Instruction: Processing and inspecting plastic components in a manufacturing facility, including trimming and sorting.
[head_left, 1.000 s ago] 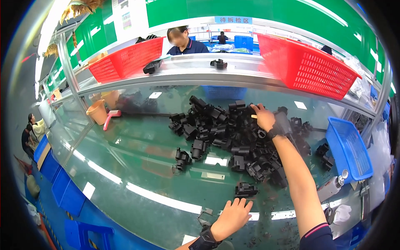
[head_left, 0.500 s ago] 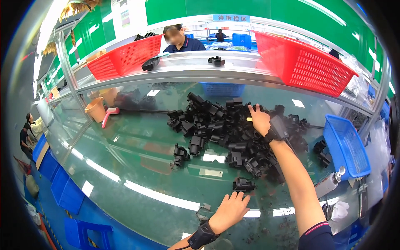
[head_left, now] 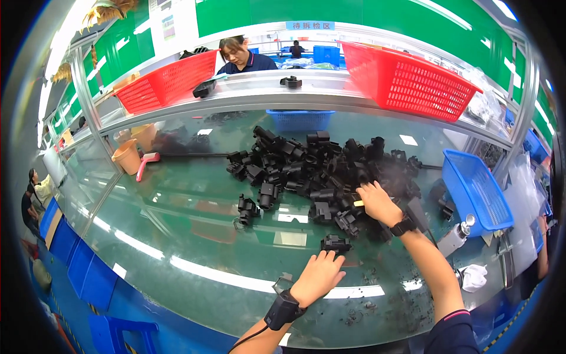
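Note:
A loose heap of black moulded plastic parts (head_left: 295,168) covers the middle of the glossy green tabletop (head_left: 194,206). My right hand (head_left: 381,204) is over the near right side of the heap, its fingers curled around a small yellow piece (head_left: 358,203); only one end of it shows, so its kind is unclear. One single black plastic part (head_left: 335,243) lies apart, nearer to me. My left hand (head_left: 318,276) has its fingers stretched out at that part's near edge, not closed around it; whether they touch is hard to tell. Both wrists wear black bands.
A blue basket (head_left: 479,192) stands at right, beside a silver-grey bottle (head_left: 457,235) and a white crumpled cloth (head_left: 473,277). Red baskets (head_left: 413,82) sit on the metal shelf (head_left: 253,100) across the back. Orange buckets (head_left: 127,156) and a pink-handled roller (head_left: 144,165) are at left. A co-worker (head_left: 244,56) is behind the shelf.
My right hand has drawn back toward me from the heap's far side, the yellow piece still in it. My left hand stays by the single part. The whole view has shifted slightly.

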A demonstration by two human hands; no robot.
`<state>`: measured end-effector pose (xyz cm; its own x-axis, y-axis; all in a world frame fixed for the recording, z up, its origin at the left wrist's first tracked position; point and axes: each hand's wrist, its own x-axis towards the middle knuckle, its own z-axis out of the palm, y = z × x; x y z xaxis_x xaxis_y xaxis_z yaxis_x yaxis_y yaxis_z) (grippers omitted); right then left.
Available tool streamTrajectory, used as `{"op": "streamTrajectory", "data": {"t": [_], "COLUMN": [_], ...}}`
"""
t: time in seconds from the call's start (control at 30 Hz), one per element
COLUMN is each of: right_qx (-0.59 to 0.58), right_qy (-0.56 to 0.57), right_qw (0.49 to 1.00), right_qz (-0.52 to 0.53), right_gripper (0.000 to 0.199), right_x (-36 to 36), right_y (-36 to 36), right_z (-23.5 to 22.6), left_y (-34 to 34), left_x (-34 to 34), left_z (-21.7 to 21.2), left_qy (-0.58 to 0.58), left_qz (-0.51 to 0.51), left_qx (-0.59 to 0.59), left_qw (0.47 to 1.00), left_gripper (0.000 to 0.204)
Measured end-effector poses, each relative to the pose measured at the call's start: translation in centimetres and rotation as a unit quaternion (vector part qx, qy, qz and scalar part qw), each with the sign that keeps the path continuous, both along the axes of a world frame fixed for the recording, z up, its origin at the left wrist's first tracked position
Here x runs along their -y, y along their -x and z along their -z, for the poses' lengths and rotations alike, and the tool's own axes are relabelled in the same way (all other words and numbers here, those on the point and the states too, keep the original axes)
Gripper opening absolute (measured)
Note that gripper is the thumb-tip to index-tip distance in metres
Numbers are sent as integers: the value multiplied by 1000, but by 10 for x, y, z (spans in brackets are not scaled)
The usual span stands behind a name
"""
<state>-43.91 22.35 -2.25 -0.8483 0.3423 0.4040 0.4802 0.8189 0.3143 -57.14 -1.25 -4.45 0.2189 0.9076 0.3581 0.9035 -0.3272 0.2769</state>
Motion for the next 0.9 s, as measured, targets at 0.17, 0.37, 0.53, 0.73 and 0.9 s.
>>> {"op": "streamTrajectory", "data": {"t": [0.17,0.37,0.53,0.73,0.9], "right_qx": [-31,-71,-110,-165,-162], "right_qy": [221,226,188,177,258], "right_qw": [969,971,975,966,946], "right_qz": [103,42,38,91,107], "right_gripper": [28,29,31,29,29], "right_x": [46,57,60,77,66], "right_y": [-15,-30,-43,-24,-25], "right_z": [-28,-34,-29,-47,-23], "left_y": [-1,0,-2,0,0], "left_x": [-4,-5,-6,-5,-7], "left_z": [1,-3,-2,-2,-4], "left_qy": [2,4,3,-2,-4], "left_qz": [13,24,23,22,30], "left_qx": [3,37,53,59,64], "left_qw": [1000,999,998,998,997], "left_gripper": [31,30,31,31,31]}}
